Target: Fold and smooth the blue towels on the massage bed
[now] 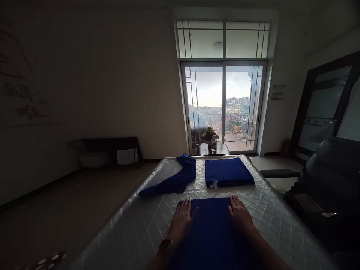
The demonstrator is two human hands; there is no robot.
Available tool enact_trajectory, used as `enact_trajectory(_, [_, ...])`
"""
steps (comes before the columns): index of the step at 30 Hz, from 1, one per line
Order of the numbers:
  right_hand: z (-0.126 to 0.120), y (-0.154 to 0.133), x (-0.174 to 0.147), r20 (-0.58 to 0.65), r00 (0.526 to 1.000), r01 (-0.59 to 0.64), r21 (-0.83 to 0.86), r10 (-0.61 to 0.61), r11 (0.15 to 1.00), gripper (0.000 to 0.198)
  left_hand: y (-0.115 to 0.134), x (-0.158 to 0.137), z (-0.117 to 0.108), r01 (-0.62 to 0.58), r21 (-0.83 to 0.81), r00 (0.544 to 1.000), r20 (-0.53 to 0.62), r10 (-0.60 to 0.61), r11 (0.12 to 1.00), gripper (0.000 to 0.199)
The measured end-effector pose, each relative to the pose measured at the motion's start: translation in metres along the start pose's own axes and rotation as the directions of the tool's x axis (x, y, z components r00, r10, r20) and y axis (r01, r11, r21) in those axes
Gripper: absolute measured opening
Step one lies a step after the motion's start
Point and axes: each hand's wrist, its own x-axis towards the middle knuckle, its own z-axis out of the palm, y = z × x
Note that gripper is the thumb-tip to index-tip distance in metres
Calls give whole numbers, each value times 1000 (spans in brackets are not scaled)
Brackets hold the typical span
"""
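A blue cloth (210, 228), folded into a long flat strip, lies in front of me on the quilted silver table cover (157, 221). On its left edge rests my left hand (182, 217), fingers stretched forward and thumb apart. My right hand (240, 213) lies flat along the right edge, its fingers extended as well. Both hands press on the cloth without gripping it. Beyond them sits a neatly folded stack of blue cloth (229, 170) with a white tag (214, 185) at its front. A crumpled blue cloth (177, 180) lies to the left of the stack.
Past the table's far end, a small table (202, 150) holds a bottle (214, 142) and a potted plant (209, 134) before the glass sliding door (208, 93). A dark chair (323, 180) stands close on the right. A low dark bench (107, 146) is by the left wall.
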Motion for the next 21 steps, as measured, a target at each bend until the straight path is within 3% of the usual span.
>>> enact_trajectory(8, [8,3,4,-20,1000,-5,-2,5,1000,67,-4,2,7,-22,-15,998,-60,21,1000,84])
enact_trajectory(21, [7,2,4,-33,999,-3,1,3,1000,66,-1,0,3,-14,-7,999,-49,14,1000,83])
